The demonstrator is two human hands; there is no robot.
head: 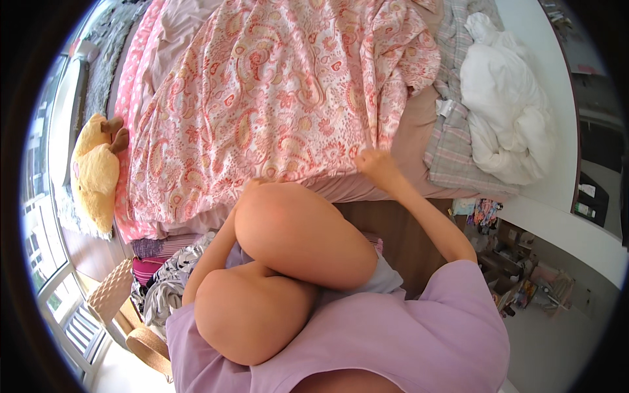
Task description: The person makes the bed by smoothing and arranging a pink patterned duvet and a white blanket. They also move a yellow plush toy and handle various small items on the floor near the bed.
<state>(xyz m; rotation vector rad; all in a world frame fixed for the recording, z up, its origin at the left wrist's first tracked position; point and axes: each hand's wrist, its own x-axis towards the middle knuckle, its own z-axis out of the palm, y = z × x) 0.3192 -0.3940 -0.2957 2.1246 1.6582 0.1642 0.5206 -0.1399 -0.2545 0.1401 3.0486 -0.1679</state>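
Note:
A pink and red paisley fabric cover point(275, 98) lies spread with folds over the bed. My right hand point(377, 166) is closed on its near edge, right of my raised knee, and the cloth is drawn into folds above the fist. My left hand point(256, 184) is at the same near edge, mostly hidden behind my knee; whether its fingers grip the cloth does not show. A dusty pink sheet point(417, 142) lies under the cover at the right.
Right of the cover lie a grey and pink plaid cloth point(449, 152) and a bunched white quilt point(506, 108). A yellow plush toy point(96, 172) rests at the left. Striped and patterned clothes point(167, 280) are piled below the bed edge, near a woven basket point(147, 346).

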